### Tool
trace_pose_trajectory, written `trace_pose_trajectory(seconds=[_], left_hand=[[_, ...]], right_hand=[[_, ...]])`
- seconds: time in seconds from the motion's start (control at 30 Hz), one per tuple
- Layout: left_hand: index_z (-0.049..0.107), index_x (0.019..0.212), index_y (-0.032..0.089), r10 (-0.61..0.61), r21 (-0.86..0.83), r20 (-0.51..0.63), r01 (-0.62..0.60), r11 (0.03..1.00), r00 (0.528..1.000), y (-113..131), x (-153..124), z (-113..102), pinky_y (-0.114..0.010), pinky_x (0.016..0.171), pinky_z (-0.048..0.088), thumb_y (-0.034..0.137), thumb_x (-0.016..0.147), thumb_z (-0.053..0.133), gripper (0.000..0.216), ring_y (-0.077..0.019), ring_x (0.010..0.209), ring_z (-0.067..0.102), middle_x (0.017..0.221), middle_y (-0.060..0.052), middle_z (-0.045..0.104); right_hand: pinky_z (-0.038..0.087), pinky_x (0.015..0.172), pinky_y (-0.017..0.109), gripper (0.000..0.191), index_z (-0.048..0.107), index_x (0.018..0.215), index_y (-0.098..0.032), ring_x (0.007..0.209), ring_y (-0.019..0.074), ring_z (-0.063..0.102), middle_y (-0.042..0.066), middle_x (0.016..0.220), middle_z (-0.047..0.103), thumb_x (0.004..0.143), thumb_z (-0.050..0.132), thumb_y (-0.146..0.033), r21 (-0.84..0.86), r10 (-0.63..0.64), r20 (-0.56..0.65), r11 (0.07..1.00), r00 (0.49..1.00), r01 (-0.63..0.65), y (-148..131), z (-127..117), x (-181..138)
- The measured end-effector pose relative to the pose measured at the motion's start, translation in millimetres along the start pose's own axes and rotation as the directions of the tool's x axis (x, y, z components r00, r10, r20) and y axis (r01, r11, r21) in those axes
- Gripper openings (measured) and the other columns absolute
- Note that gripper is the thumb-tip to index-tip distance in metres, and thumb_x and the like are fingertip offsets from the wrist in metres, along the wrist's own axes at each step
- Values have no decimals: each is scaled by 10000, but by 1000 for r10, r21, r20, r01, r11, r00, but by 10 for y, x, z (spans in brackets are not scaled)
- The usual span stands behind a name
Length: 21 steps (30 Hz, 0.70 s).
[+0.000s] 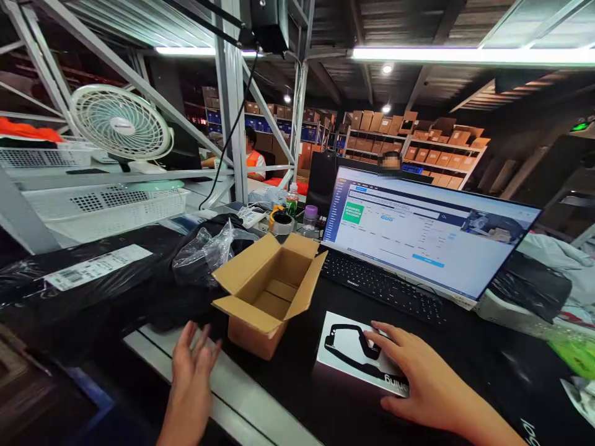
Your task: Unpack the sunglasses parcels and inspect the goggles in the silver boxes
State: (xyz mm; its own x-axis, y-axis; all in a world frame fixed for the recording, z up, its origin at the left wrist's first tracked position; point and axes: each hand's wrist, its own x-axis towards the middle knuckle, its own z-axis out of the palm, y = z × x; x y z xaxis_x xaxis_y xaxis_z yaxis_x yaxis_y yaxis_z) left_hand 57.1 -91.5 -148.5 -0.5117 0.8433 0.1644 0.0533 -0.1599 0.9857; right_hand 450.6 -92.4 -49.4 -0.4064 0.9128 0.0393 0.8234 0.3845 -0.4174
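Note:
An open, empty cardboard box [269,291] stands on the black desk [325,384] in front of me, flaps spread. My left hand [190,365] hovers just left of the box, fingers apart, holding nothing. My right hand [418,378] lies flat, fingers spread, on a white mat with a black outline [346,347], right of the box. Behind the mat lies a black keyboard [381,285] under a lit monitor [423,232].
Black plastic parcels [93,285] with a white label and a clear bag [209,248] pile up on the left. A white fan [121,124] and white baskets [106,207] sit on the metal shelf. Bottles and tape [288,214] stand behind the box. People work farther back among shelves of cartons.

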Motion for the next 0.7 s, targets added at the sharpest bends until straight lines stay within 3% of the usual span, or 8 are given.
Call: trace_pose_trajectory(seconds=[0.1,0.17,0.27,0.3,0.37,0.57,0.63,0.7], left_hand=[[16,1612,227,397,393,-9,-362,845,918,-182,-328,105,-721,1210,206,573,782,705,1132,-456,1553,104,1679,-207,58],[-28,1602,123,493,555,91,-455,696,865,-207,-320,227,-748,1191,199,558,739,746,1238,-501,1540,68,1643,-292,103],[317,1526,132,426,619,241,-476,624,872,-149,36,391,-718,1184,217,489,855,619,818,-495,1504,231,1531,-274,399],[392,1469,92,383,644,317,-493,585,868,-121,200,437,-719,1173,220,488,869,577,743,-506,1467,300,1475,-289,460],[456,1376,9,334,714,299,-442,543,894,-63,517,527,-696,1139,279,528,815,597,777,-531,1417,348,1423,-338,478],[439,1331,-46,243,789,259,-350,505,935,100,1033,820,-623,1009,414,616,707,665,938,-546,1279,479,1300,-378,519],[317,1398,-89,300,783,202,-337,523,932,111,1019,880,-653,1032,383,603,698,682,1049,-571,1325,422,1371,-422,432],[185,1470,-44,466,738,159,-419,530,870,85,879,893,-678,1088,330,574,737,693,1085,-558,1423,300,1494,-420,279]], right_hand=[[367,1123,643,1140,397,1563,-372,1325,461,491,119,1553,462,547,915,-372,-27,37,27,999,999,-36,-21,65,71],[388,1119,602,1171,354,1588,-332,1302,429,508,128,1494,509,556,906,-378,-24,40,43,999,998,-39,-26,63,84],[355,1152,582,1170,318,1601,-313,1342,412,470,127,1507,484,585,893,-398,19,27,2,999,1000,-28,30,45,21],[335,1164,586,1165,305,1603,-316,1364,413,449,126,1528,461,599,888,-406,43,24,-22,999,999,-23,76,47,-25],[293,1185,600,1155,273,1605,-326,1410,420,398,126,1572,400,627,879,-430,104,17,-85,995,996,-8,205,70,-141],[250,1179,648,1280,44,1605,-345,1436,445,360,157,1537,351,640,823,-665,456,55,-369,880,928,129,570,150,-346],[296,1156,647,1323,-25,1602,-337,1416,460,385,173,1525,347,638,799,-715,517,88,-450,837,889,179,553,145,-328],[333,1137,645,1348,-111,1592,-324,1406,473,398,192,1542,327,659,769,-741,528,113,-498,826,860,197,477,133,-301]])
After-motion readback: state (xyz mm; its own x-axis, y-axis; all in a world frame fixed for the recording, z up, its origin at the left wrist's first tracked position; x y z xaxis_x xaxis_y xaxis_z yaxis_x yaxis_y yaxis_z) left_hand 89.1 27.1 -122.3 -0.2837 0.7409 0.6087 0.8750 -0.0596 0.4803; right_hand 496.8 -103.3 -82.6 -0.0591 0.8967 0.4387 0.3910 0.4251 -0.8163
